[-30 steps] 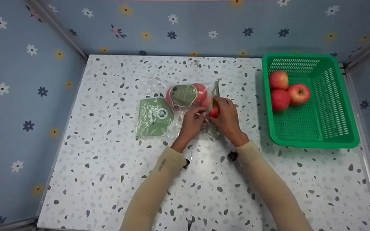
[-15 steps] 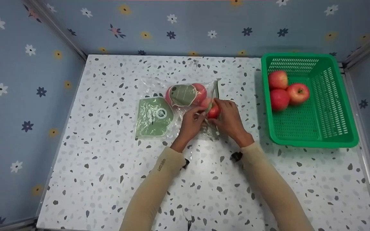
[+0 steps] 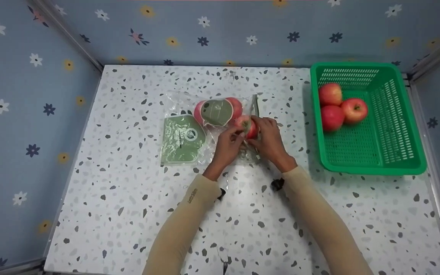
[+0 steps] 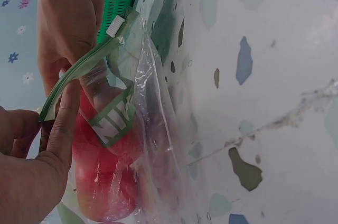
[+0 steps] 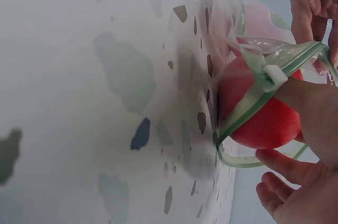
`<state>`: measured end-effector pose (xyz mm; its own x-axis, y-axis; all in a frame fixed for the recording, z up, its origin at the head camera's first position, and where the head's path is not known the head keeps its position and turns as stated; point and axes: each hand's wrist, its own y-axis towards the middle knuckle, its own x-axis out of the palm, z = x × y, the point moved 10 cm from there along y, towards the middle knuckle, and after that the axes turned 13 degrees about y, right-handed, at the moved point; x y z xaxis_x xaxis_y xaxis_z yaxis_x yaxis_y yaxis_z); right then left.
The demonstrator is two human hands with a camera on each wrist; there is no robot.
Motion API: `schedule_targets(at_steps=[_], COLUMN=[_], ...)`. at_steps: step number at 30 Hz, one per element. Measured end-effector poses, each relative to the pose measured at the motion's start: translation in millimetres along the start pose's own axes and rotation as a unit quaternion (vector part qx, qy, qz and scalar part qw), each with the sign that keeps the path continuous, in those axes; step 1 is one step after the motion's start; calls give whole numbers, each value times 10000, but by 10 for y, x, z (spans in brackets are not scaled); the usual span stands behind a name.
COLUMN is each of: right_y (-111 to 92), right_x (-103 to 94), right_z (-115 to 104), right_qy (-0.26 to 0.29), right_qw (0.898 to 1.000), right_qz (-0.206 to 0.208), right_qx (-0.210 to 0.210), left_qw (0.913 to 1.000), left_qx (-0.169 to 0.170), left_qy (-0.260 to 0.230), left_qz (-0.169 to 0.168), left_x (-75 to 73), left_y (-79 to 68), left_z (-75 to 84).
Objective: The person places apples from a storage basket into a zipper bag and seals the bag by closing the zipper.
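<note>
A clear zip bag [image 3: 183, 141] with green print lies on the table, holding apples [image 3: 235, 108] at its far side. My left hand [image 3: 227, 148] pinches the bag's green zip edge [image 4: 79, 68] between thumb and fingers. At the bag's mouth, my right hand [image 3: 270, 138] has its fingers and thumb around a red apple [image 5: 269, 123], which sits within the opening. The zip's white slider [image 5: 275, 76] shows beside that apple. In the left wrist view, part of the right hand [image 4: 74, 18] reaches in behind the plastic, partly hidden.
A green basket [image 3: 372, 170] stands at the right of the table, with apples [image 3: 354, 110] grouped along its left side. Flowered blue walls [image 3: 227, 30] enclose the back and sides. The speckled table [image 3: 136, 214] extends in front of the bag.
The apple in my right hand has moved left, farther into the bag, and its stem end now shows. The right hand shifted back slightly, then in again; my left hand keeps its pinch.
</note>
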<state>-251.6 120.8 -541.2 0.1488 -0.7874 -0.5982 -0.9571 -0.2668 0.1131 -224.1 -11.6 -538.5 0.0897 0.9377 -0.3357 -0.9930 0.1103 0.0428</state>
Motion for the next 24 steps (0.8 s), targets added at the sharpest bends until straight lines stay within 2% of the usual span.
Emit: schedule_targets(at_steps=[9,14,18,24], right_y=[15,40,57,43], right_x=[94,151,174,160], right_z=[-12,-6,-14,6], right_qy=[395,460,473,418], right_qw=[9992,9989,9988,9990], right_qz=[-20,-75,-99,-161], right_qx=[-26,97,25,-23], left_qw=[9998,9997,9994,9994], left_qx=[-26,44,202,214], left_qy=[131,96,161,168], left_qz=[-167,-230,-231,-198], left_x=[33,63,68,52], left_y=[-8,3,14,12], left_z=[24,56,82,88])
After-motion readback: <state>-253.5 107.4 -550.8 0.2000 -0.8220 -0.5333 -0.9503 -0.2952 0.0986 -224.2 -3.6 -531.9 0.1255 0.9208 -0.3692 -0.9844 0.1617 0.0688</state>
